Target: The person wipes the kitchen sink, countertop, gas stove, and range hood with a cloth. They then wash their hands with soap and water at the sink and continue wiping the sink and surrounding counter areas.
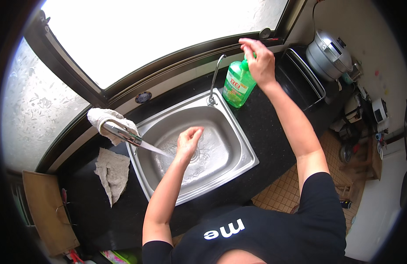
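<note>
Over the stainless steel sink (208, 180), my left hand (188, 142) hangs with its fingers curled in towards the thumb; nothing shows in it. To its left, water runs from the chrome faucet (122, 133) into the basin. My right hand (263, 64) is at the top of a green pump bottle (238, 87) of dish soap, its fingers reaching past the pump head. The hand covers part of the pump, so I cannot tell whether it presses or grips it. The bottle stands upright on the black countertop (256, 132), beside the sink's right rim.
A pale cloth (107, 120) is draped over the faucet; another cloth (113, 173) lies left of the sink. A slim curved spout (218, 76) rises at the back corner. At the right are a black rack (299, 77) and a silver pot (327, 56). A brown board (48, 211) stands far left.
</note>
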Tool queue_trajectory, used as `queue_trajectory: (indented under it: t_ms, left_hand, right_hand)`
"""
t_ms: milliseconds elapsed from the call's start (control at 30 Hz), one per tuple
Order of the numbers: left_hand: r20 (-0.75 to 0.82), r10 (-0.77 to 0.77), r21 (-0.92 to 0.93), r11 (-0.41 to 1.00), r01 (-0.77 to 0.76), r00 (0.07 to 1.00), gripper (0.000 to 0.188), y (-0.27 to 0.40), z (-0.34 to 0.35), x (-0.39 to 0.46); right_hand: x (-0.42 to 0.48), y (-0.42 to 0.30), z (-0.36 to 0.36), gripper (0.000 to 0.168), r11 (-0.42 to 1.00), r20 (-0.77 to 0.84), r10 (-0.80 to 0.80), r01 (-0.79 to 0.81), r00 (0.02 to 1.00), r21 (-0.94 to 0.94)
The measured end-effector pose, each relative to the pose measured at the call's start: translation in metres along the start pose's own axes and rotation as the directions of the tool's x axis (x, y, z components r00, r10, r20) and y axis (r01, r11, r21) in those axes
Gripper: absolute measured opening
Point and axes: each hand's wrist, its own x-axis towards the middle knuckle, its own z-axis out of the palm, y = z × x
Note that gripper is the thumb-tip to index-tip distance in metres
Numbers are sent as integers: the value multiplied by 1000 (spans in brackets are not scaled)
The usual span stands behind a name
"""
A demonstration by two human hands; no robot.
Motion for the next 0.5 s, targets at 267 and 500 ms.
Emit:
queue_trajectory:
  t_ms: [267, 500]
  left_hand:
    - [10, 164, -957, 286, -38, 986, 44, 144, 119, 98]
    - [-112, 143, -989, -112, -97, 983, 39, 164, 161, 127]
  right_hand:
    - [51, 95, 37, 32, 861, 610, 482, -470, 629, -195]
    - [42, 70, 37, 29, 846, 549, 531, -437, 645, -305]
